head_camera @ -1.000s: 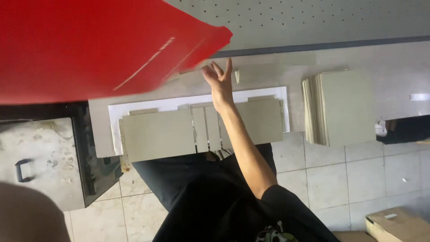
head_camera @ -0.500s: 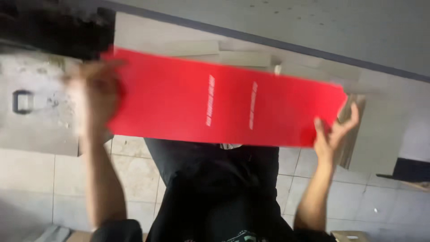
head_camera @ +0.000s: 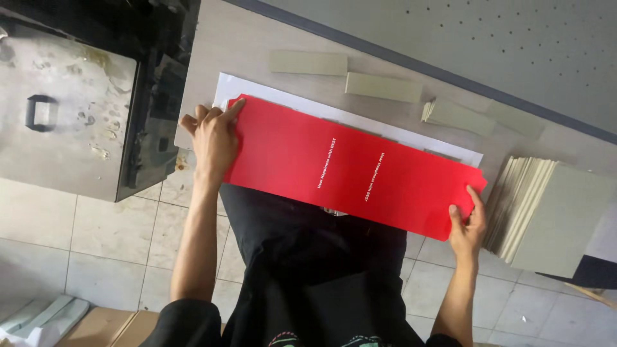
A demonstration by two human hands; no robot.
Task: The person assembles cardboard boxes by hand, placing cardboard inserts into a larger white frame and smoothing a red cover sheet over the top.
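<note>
A long red card sheet [head_camera: 350,168] with small white print lies flat over a white sheet [head_camera: 360,122] on the pale table. My left hand [head_camera: 212,142] presses on the red sheet's left end, fingers spread. At the sheet's right corner my right hand [head_camera: 469,225] pinches the edge. The grey boards seen earlier under the red sheet are hidden.
Several grey board strips [head_camera: 308,63] lie along the table's back edge. A thick stack of grey boards [head_camera: 546,212] stands at the right. A dark metal machine with a handle [head_camera: 64,109] sits at the left. Cardboard boxes [head_camera: 109,324] rest on the tiled floor.
The red sheet came down from in front of the camera onto the white sheet. Both hands now hold its ends flat.
</note>
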